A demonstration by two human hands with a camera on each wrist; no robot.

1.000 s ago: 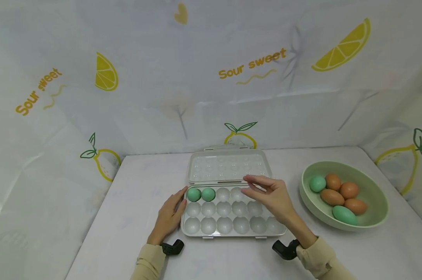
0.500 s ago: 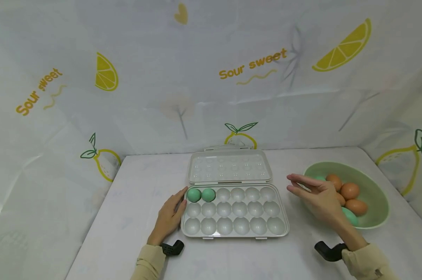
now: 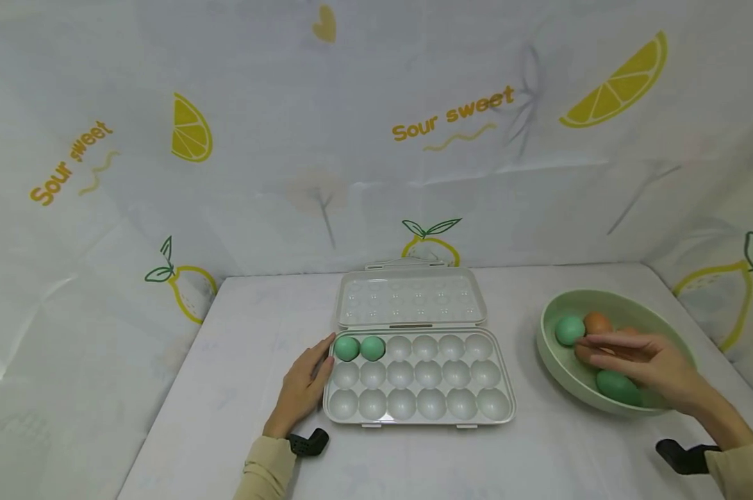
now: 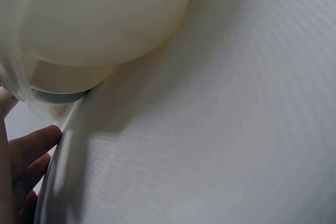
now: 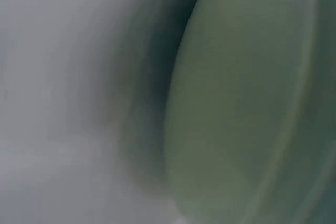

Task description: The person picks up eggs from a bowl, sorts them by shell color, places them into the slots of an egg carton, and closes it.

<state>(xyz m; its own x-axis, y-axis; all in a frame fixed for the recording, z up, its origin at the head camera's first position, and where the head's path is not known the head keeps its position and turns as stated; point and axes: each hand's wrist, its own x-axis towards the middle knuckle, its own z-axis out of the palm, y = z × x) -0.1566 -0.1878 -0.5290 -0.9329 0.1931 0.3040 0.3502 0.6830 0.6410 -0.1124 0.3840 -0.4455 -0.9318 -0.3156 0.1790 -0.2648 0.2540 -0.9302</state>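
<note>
In the head view my left hand (image 3: 301, 382) rests against the left edge of a white egg tray (image 3: 428, 373), fingers relaxed. Two green eggs, one (image 3: 346, 348) beside the other (image 3: 373, 348), fill the back-left cups. Over a pale green bowl (image 3: 564, 378) at the right is my right hand (image 3: 658, 368), its fingers extended and thumb apart. Its fingertips are around a brown egg (image 3: 584, 353), partly hidden; contact cannot be made out. Also in the bowl are a green egg (image 3: 569, 330), another green egg (image 3: 618, 387) and an orange-brown egg (image 3: 597, 323); the hand covers others.
The tray's clear lid (image 3: 412, 295) lies folded back behind it. A white cloth with lemon prints (image 3: 351, 173) hangs behind the white table (image 3: 258, 312). In the right wrist view the bowl's outer wall (image 5: 231, 103) takes up the right side.
My right hand has moved right, from above the tray's back row past the bowl's left side to over the eggs in the bowl. The left hand has stayed at the tray.
</note>
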